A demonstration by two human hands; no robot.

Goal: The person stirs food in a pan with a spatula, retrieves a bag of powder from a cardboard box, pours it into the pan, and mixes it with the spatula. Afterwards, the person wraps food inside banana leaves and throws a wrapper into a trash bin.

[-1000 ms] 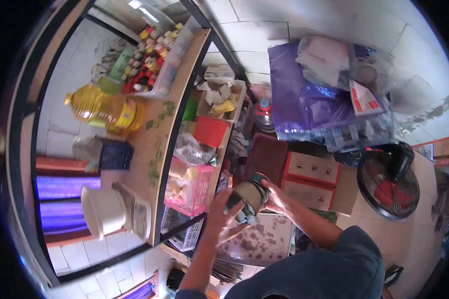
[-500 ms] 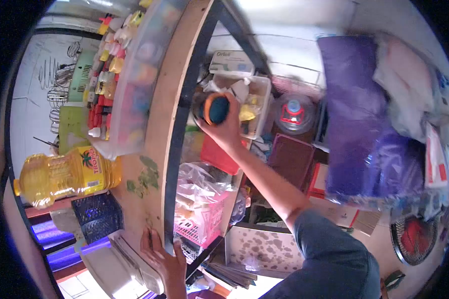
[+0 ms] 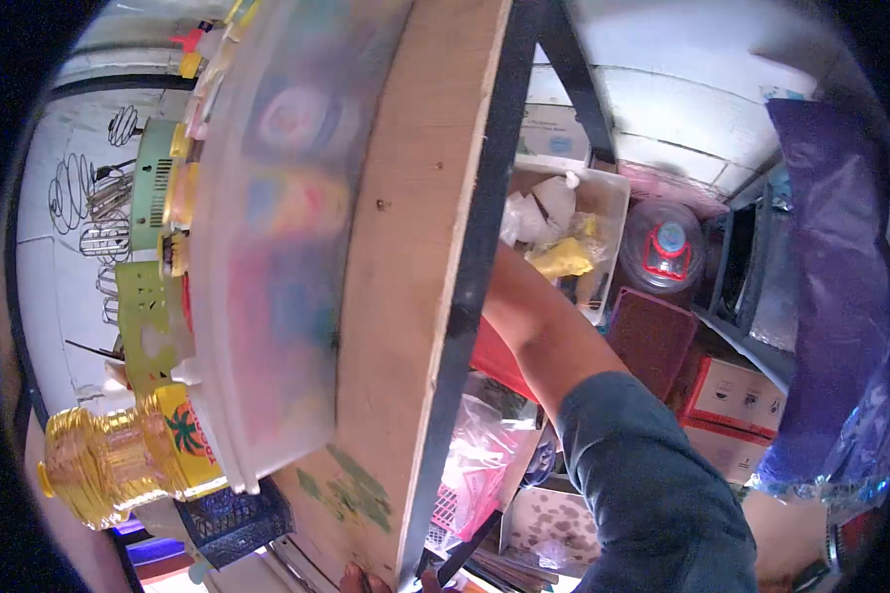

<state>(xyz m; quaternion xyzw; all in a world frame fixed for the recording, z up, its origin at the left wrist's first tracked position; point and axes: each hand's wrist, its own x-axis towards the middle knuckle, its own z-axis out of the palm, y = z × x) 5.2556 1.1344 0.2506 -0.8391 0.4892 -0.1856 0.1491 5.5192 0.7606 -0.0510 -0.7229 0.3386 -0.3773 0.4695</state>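
Observation:
My right forearm reaches behind the dark-edged wooden shelf board. The board hides my right hand and whatever is in it. Close by the wrist stands a clear plastic bin with white bags and a yellow packet. Under the forearm lies something red. At the bottom edge only the fingertips of my left hand show, apart from each other, resting at the board near its dark edge. Nothing is visible in them.
On the board stand a translucent tub, a bottle of yellow oil and a dark blue basket. To the right are a water jug, boxes and a hanging purple cloth or bag. A pink basket sits lower down.
My right hand, earlier visible holding a round container with a dark teal top and orange rim, has gone behind the board. The view has shifted; my left hand has mostly left the frame.

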